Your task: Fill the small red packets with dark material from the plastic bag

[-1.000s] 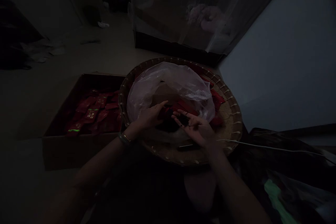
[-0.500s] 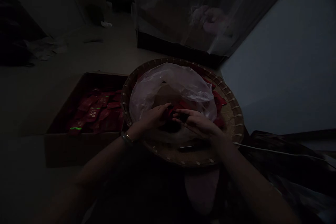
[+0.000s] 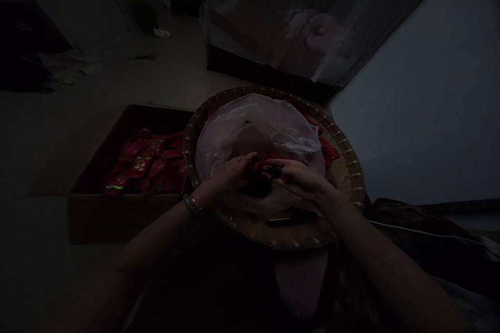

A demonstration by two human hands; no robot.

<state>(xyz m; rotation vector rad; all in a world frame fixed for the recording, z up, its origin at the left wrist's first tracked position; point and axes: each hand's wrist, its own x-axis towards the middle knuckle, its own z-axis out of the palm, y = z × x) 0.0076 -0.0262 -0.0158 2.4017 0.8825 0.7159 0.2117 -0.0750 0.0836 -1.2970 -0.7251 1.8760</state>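
In the head view, my left hand [image 3: 233, 171] is over the round woven bamboo tray, its fingers closed round a dark red packet [image 3: 255, 167]. My right hand [image 3: 297, 176] faces it from the other side, fingers curled together close to the packet. Whatever those fingers hold is too dark to make out. Beneath both hands lies an open clear plastic bag [image 3: 258, 109] with dark contents that I cannot name. The woven tray [image 3: 347, 166] carries the bag and several red packets [image 3: 328, 150] along its right side.
Left of the tray stands an open cardboard box [image 3: 117, 218] filled with red printed packets [image 3: 140, 166]. A dark slim object [image 3: 279, 221] lies at the tray's near side. A white cord [image 3: 422, 234] runs off right. Behind are a sheer curtain [image 3: 273, 26] and a pale wall [image 3: 422, 114].
My right hand's fingers have curled in more and moved slightly right. The left hand stays by the red packet. The whole view has shifted a little.
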